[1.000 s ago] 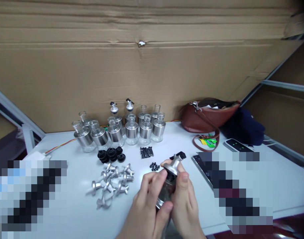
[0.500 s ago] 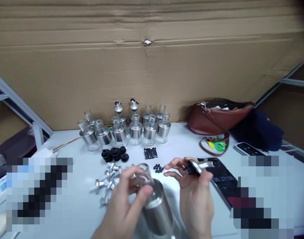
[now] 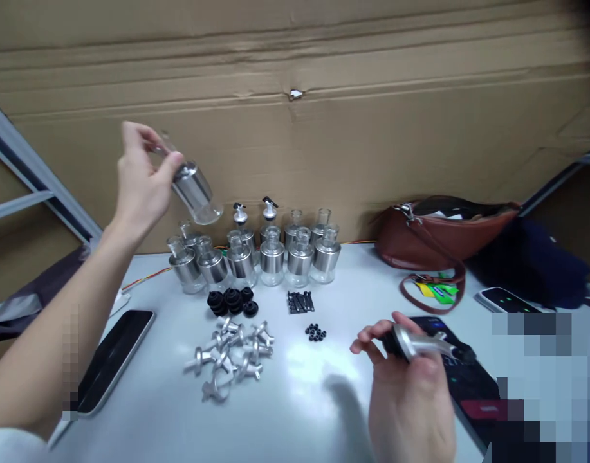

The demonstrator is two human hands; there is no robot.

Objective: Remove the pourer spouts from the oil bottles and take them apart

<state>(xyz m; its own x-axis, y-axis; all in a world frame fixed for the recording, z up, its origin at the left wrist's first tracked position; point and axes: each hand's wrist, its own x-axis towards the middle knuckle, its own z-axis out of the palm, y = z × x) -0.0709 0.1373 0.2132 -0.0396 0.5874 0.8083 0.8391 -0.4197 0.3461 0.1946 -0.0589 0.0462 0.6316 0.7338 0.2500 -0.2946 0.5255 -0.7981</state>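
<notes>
Cardboard wall [image 3: 295,161] behind pale worktop [image 3: 285,411]. Brown bag [image 3: 439,238] near back right corner; bottle rows [image 3: 272,258] along back edge. Left hand [image 3: 143,180] pinching neck of tilted bottle [image 3: 194,191], raised by back left corner. Right hand [image 3: 410,402], fingers curled, gripping pourer [image 3: 415,345] toward right edge.

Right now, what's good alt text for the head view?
The left hand holds a tilted bottle in the air, the right hand a metal spout. On a white table, more bottles stand behind loose spouts and small black parts.
</notes>
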